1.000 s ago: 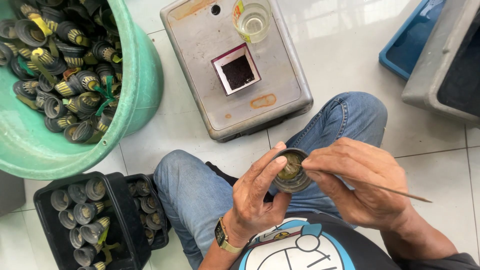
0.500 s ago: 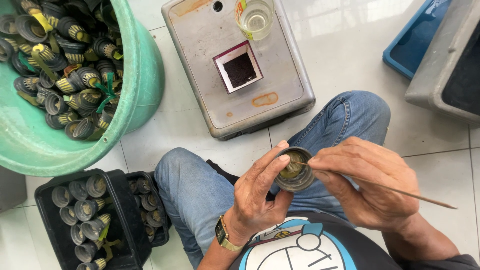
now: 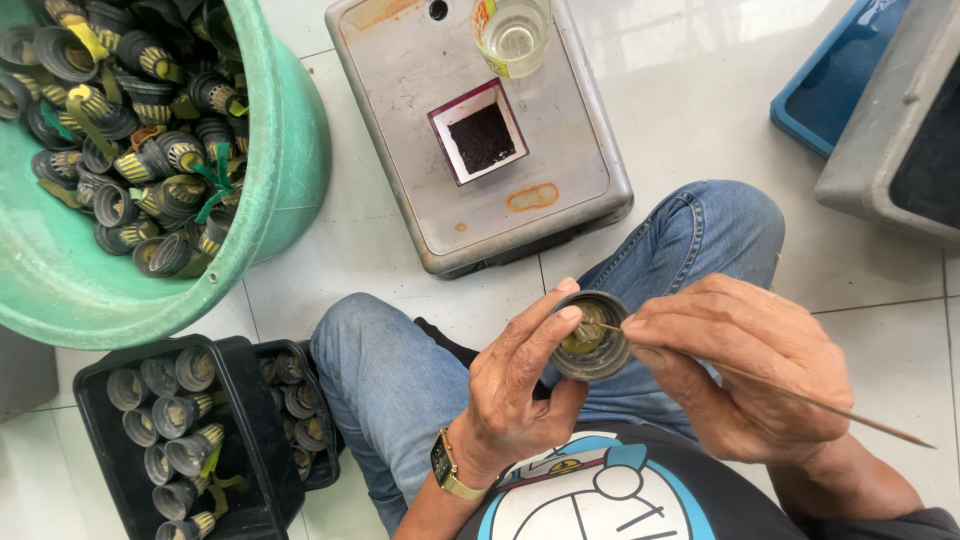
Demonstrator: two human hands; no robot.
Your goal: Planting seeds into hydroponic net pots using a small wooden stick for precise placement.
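Observation:
My left hand (image 3: 520, 375) grips a small dark round cup (image 3: 590, 336) with yellowish material inside, held over my lap. My right hand (image 3: 745, 365) pinches a thin wooden stick (image 3: 800, 395); its tip reaches into the cup's mouth, and its long end points down to the right. I sit on the floor in blue jeans, knees bent. A gold wristwatch (image 3: 450, 472) is on my left wrist.
A green basin (image 3: 290, 150) at upper left holds several dark cups with yellow ribbed cores. A black tray (image 3: 110, 470) at lower left holds upright cups. A metal box (image 3: 480, 130) ahead carries a small square dish of dark powder (image 3: 480, 135) and a glass of liquid (image 3: 512, 35). Grey and blue bins (image 3: 890, 120) stand at the right.
The view has drifted slightly. My hands stay together on the cup, with the stick tip shifting a little inside it.

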